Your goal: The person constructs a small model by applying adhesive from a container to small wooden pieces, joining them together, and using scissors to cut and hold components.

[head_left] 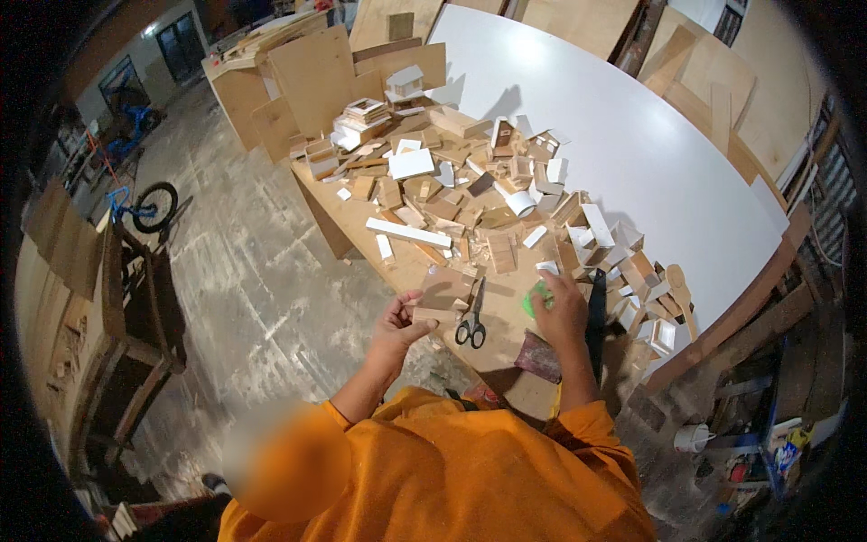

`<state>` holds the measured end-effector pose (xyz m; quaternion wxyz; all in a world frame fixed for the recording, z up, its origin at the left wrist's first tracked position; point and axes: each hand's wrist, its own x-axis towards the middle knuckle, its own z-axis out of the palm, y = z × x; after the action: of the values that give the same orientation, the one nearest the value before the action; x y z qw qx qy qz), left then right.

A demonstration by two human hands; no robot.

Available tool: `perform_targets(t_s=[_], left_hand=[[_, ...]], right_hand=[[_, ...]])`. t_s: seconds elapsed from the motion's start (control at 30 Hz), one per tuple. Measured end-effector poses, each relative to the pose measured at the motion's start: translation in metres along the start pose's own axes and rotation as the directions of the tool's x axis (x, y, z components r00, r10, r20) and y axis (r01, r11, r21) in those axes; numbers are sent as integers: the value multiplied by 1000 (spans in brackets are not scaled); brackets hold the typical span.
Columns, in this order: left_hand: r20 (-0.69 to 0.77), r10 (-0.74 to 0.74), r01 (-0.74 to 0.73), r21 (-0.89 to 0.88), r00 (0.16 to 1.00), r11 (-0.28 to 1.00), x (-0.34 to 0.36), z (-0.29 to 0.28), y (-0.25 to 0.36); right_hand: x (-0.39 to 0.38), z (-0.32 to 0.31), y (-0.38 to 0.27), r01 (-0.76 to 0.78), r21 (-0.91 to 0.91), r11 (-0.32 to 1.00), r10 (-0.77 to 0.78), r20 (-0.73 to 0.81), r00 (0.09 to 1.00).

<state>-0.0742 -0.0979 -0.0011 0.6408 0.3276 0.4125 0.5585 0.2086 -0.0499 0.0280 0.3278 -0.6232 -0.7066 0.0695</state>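
Note:
My left hand [396, 327] pinches a small light wood block [435, 314] between thumb and fingers near the table's front edge. Just beyond it lies a flat brown wood piece [447, 285]. Scissors with black handles [470, 331] rest to the right of the block, blades pointing away from me. Over the table, my right hand [562, 307] is closed around a bright green round thing [536, 299], partly hidden by the fingers. A small white piece [547, 267] shows at its fingertips. Nearer me lies a dark red, rough-looking piece [538, 356].
Wood offcuts and small white-faced pieces are heaped across the table, with a long white strip [408, 232] at their near side. A long black flat tool [597, 316] lies right of my right hand. Behind stands a large white panel [578, 99]. A blue bicycle [135, 206] is far left.

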Motion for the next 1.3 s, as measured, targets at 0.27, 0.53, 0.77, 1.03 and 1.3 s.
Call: perform_targets(t_s=[0.27,0.53,0.77,1.03,1.3], left_hand=[[195,193,-274,723,962,634,-26,4,8],[148,194,-243,650,970,720,-42,-25,-2],[147,390,-359,752,909,553,-34,-37,-2],[13,389,-265,753,921,602,19,-78,-42],[-163,13,51,385,987,922,51,-87,-88]], right_hand=[[-18,24,-104,385,489,783,-597,415,686],[-26,50,-115,246,554,795,-561,520,644],[-21,51,-143,19,522,853,-355,552,755],[28,89,-111,257,340,905,-362,294,885],[33,117,-103,318,217,923,-382,411,828]])
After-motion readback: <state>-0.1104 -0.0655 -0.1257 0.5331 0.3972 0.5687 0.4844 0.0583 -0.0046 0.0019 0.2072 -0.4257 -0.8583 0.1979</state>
